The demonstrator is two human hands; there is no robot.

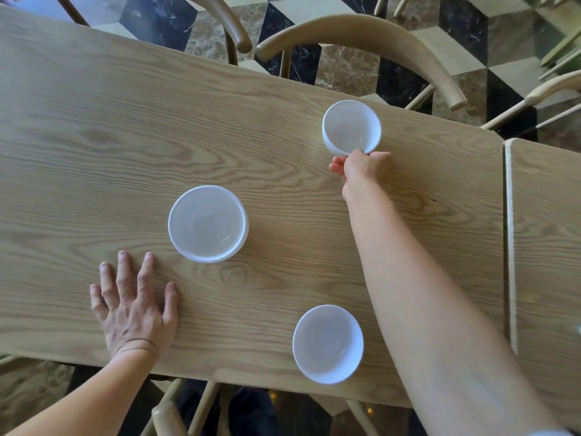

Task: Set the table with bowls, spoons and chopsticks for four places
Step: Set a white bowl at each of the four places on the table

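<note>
Nearest me, one white bowl [328, 343] sits by the table [94, 127] edge, another [208, 224] mid-table. Her right hand [358, 168] pinches the far bowl [351, 127] by its rim (slightly tilted); left hand [133, 306] lies flat, fingers spread

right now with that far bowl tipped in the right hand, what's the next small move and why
Probably lower the far bowl flat onto the table and let go. The right hand pinches its near rim and it sits tilted, close to the far edge by a chair. The left hand rests flat on the wood, holding nothing.
</note>
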